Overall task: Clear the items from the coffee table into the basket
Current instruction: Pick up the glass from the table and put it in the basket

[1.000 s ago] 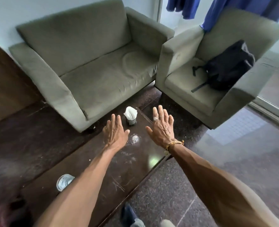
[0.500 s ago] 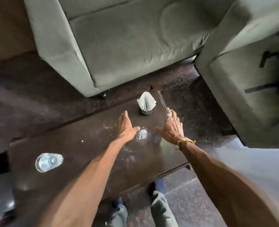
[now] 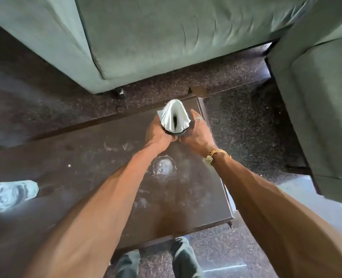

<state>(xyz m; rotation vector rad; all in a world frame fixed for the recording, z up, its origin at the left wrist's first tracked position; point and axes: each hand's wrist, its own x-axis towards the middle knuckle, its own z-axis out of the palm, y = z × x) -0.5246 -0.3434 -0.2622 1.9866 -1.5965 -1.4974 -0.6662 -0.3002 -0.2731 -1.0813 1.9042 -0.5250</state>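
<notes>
A dark glossy coffee table (image 3: 86,167) fills the middle of the head view. At its far right corner stands a small dark napkin holder (image 3: 174,117) stuffed with white folded napkins. My left hand (image 3: 158,133) wraps its left side and my right hand (image 3: 196,133) wraps its right side, thumbs meeting at the near side of the base. A clear empty glass (image 3: 164,165) stands on the table just behind my wrists. Another clear glass (image 3: 9,194) stands at the table's left. No basket is in view.
A green sofa (image 3: 146,41) stands beyond the table, with a strip of speckled floor between them. A green armchair (image 3: 322,97) is at the right. My feet (image 3: 182,257) show below the table's near edge.
Both hands moved forward past the near glass and closed around the napkin holder. The camera tilted down and closer to the table.
</notes>
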